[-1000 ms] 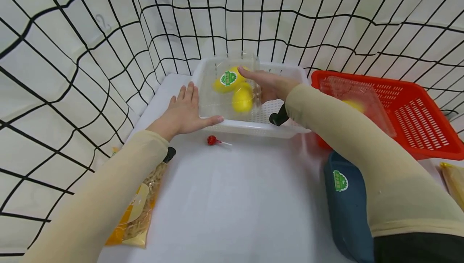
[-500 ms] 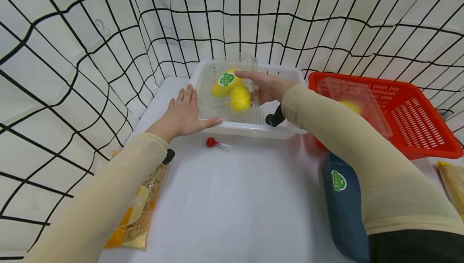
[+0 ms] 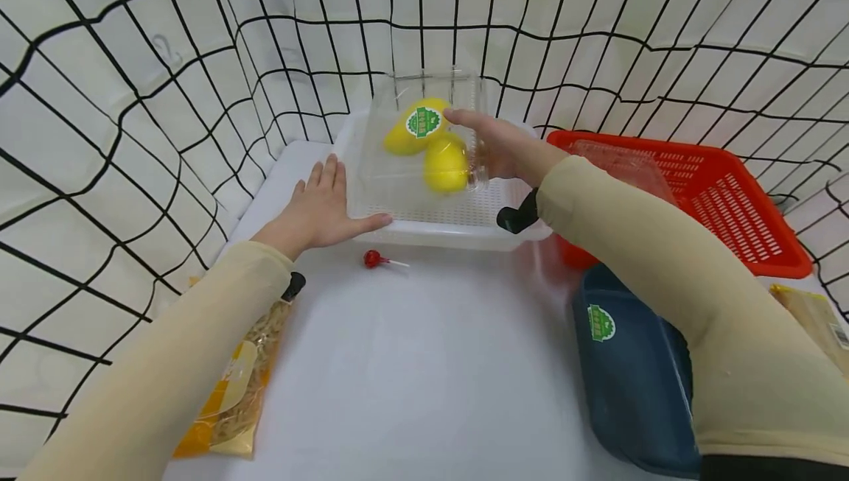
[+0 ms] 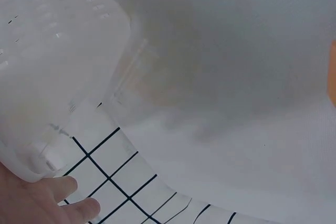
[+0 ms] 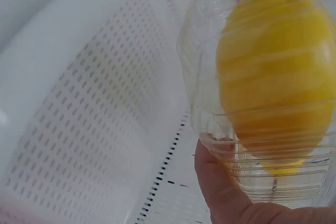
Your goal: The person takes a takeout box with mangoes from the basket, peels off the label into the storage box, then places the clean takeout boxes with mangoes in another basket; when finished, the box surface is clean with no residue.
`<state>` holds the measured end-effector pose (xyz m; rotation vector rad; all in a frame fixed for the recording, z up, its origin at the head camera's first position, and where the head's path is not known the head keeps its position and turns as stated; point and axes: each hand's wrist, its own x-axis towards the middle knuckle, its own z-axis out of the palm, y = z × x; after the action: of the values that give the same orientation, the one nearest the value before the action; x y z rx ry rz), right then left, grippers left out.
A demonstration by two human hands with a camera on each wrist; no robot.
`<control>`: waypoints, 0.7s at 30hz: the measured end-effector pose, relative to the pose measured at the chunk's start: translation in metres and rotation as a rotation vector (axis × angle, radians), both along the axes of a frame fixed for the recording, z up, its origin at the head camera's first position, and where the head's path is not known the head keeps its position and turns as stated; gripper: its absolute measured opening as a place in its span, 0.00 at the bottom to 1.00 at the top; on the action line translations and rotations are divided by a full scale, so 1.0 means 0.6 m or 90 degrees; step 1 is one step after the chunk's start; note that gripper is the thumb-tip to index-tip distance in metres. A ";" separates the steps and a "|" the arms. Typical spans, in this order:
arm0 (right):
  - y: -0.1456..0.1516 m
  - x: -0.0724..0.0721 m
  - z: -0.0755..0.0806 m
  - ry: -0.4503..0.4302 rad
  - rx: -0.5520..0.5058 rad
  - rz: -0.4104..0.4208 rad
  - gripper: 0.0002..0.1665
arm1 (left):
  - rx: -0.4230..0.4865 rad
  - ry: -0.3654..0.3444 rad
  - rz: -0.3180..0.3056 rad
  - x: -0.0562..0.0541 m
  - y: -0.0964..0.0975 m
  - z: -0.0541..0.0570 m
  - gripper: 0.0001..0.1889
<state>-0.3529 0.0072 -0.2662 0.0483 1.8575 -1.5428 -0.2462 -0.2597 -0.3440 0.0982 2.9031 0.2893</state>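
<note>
My right hand (image 3: 504, 146) grips the right side of a clear plastic clamshell box (image 3: 404, 171), its thumb on the lid near a green-and-white sticker (image 3: 423, 121). Inside lie two yellow fruits (image 3: 446, 164); one shows a green stem tip in the right wrist view. The box is tilted, above the white perforated basket (image 3: 451, 234). My left hand (image 3: 315, 208) lies against that basket's left front corner, fingers straight and thumb stretched along the front rim. In the left wrist view, two fingertips (image 4: 81, 209) show beside the corner. The fingers behind the box are partly hidden.
A red lollipop (image 3: 373, 258) lies before the white basket. To the right are a red basket (image 3: 743, 234) holding a clear plastic box, a dark blue bin (image 3: 623, 385) and a packet (image 3: 812, 315). An orange bag (image 3: 232, 400) lies at left. Black wire mesh (image 3: 420, 24) surrounds the table.
My right hand has raised the clear box with the fruits up from the white basket and tilted it. My left hand has stayed at the basket's corner. The head view has shifted slightly.
</note>
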 end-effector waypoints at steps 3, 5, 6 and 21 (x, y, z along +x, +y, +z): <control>0.023 0.010 0.009 0.014 -0.007 0.002 0.52 | -0.004 -0.004 0.000 0.000 -0.001 -0.002 0.70; 0.038 0.019 0.013 0.020 -0.018 0.002 0.51 | -0.005 -0.008 0.002 0.000 -0.001 -0.003 0.70; 0.046 0.024 0.015 0.021 -0.025 0.002 0.51 | -0.006 -0.010 0.002 0.000 -0.001 -0.003 0.70; 0.162 0.164 -0.014 0.016 -0.100 0.018 0.33 | -0.035 0.004 -0.015 -0.006 0.004 0.001 0.71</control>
<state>-0.2547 0.1043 -0.2745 -0.0697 1.7425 -1.6723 -0.2495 -0.2573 -0.3434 0.1245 2.9110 0.2051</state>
